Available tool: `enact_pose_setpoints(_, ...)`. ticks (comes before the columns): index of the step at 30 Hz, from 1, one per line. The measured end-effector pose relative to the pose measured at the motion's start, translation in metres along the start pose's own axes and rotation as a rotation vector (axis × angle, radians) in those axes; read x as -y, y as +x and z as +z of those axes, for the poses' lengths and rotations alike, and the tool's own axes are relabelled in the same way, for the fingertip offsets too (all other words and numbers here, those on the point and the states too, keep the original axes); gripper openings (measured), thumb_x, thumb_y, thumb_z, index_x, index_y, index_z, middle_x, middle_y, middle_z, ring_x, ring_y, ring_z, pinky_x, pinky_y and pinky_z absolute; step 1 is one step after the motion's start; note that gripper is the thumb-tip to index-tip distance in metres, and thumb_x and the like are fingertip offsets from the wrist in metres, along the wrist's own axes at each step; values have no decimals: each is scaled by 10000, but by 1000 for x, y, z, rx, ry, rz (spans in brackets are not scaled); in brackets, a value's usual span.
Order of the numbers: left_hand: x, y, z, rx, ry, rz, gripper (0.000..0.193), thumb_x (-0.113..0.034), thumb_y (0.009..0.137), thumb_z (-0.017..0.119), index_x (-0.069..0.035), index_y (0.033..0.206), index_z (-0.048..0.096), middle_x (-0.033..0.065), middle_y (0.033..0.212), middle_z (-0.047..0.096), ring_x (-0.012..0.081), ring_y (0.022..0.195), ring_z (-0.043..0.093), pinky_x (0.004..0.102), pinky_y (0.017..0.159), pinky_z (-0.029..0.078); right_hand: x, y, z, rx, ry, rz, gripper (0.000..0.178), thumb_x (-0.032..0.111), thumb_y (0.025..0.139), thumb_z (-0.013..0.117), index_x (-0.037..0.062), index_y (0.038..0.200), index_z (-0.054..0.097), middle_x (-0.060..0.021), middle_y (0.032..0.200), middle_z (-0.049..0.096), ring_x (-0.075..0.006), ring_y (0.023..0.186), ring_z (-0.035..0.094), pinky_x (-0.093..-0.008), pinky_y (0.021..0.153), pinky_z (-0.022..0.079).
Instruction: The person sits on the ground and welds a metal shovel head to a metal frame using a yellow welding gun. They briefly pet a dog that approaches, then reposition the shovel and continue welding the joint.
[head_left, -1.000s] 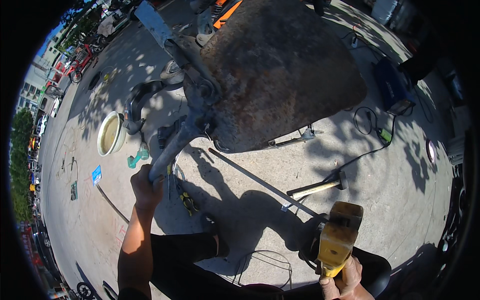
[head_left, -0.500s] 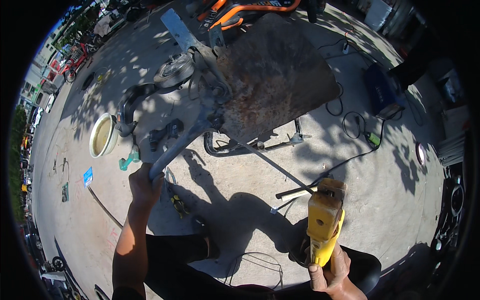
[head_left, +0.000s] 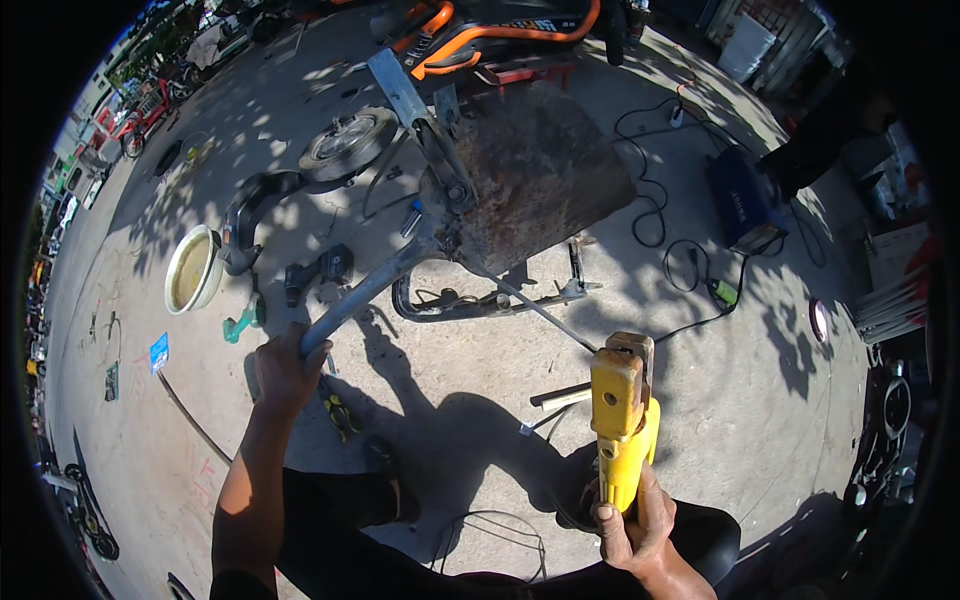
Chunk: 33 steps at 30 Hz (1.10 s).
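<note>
My left hand (head_left: 285, 370) is closed around the near end of a blue-grey metal pipe (head_left: 365, 295). At its far end the pipe meets a dark, rusty steel plate (head_left: 540, 170), with a flat metal bar (head_left: 397, 88) jutting up beyond. In my right hand (head_left: 640, 530) is a yellow welding electrode holder (head_left: 622, 440), its jaws pointing up and away. A thin welding rod (head_left: 540, 312) runs from those jaws toward the joint of pipe and plate. Whether its tip touches the metal, I cannot tell.
On the concrete lie a black cordless drill (head_left: 318, 272), a green tool (head_left: 244, 318), a wheel (head_left: 350, 140) and a black tubular frame (head_left: 450, 310). A pale basin (head_left: 193, 270) stands left. At right, cables (head_left: 655, 205) lead around a dark blue machine (head_left: 745, 200).
The yellow electrode holder has shifted left and slightly up, its rod with it. The plate's outer edge has swung left, while my left hand keeps its hold on the pipe.
</note>
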<state>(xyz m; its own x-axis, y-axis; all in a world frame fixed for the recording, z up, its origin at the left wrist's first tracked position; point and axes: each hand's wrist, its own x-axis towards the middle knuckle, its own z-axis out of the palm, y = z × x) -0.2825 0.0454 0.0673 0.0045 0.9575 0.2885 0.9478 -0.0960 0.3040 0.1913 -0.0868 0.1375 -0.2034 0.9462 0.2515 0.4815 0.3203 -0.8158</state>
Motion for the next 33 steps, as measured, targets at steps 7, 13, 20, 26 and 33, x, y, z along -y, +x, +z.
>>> enact_pose_setpoints(7,-1,0,0,34,30,-56,329,-329,860,806,-70,1020,682,196,731,690,405,692,708,472,623,552,0,2,1,4,-15,-28,695,58,903,717,-192,1453,375,-271,1007,714,-302,826,752,-343,729,589)
enact_pose_setpoints(13,-3,1,-1,56,30,-87,321,-325,865,801,-70,1017,679,193,743,697,405,696,709,475,634,552,-3,2,2,-4,-23,-44,695,71,905,724,-195,1446,379,-269,993,714,-308,824,753,-345,731,590)
enact_pose_setpoints(20,-5,1,0,58,23,-80,314,-332,873,791,-74,1010,677,189,738,694,404,693,708,479,629,547,-3,3,3,-14,-37,-53,671,84,909,727,-205,1418,400,-269,985,714,-305,814,752,-340,724,590)
enact_pose_setpoints(26,-8,2,-1,64,23,-75,306,-336,881,782,-78,1007,677,180,717,686,399,679,705,475,618,544,-2,3,3,-10,-2,-14,643,94,920,719,-199,1405,416,-262,969,711,-294,799,749,-334,708,589)
enact_pose_setpoints(33,-4,2,0,63,34,-68,307,-341,869,795,-89,1007,685,171,717,691,390,678,710,465,607,547,-3,2,4,-3,6,24,626,112,927,721,-192,1391,430,-248,962,711,-276,779,742,-325,688,583)
